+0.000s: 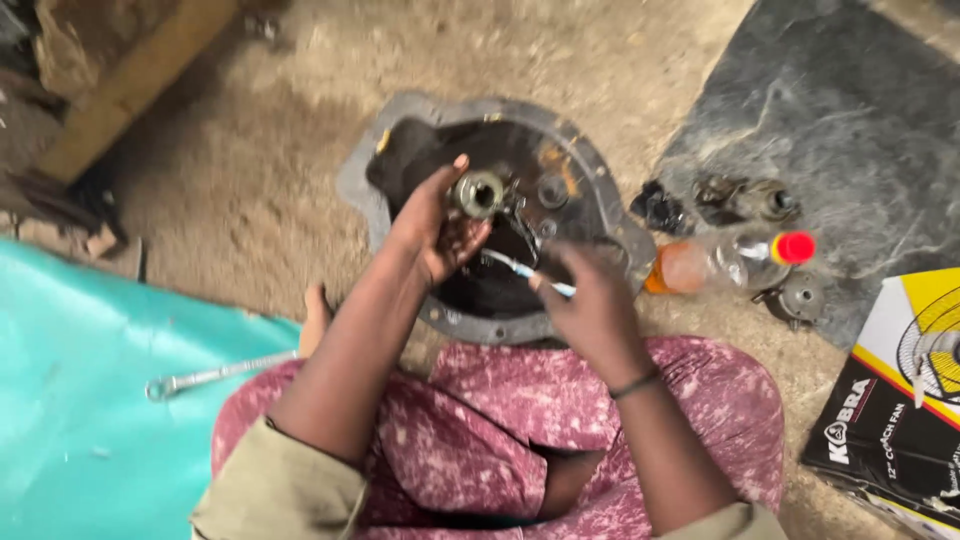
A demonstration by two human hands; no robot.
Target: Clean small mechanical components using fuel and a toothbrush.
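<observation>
Dirt floor all around, and the person sits right on it with a round, greasy metal housing (590,215) just in front of the knees. Left hand (432,222) is up over the housing's open middle, fingers curled around a small metal part (478,193), a stubby cylinder with its hollow end facing up toward the camera. Right hand (590,305) sits lower and nearer the body, pinching a thin brush (527,271) by its handle. That brush's long axis runs from the right hand up and left, so its far tip ends right below the part, at the left palm. I can't tell if it's actually touching the part or just close. So the part lies up-left of the right hand, and the left hand already has it.

Off past the right hand, an orange bottle (722,262) with a red cap lies on its side, beside a few dark metal bits. Wrench (215,375) rests on a teal sheet (80,400) outside the left arm.
</observation>
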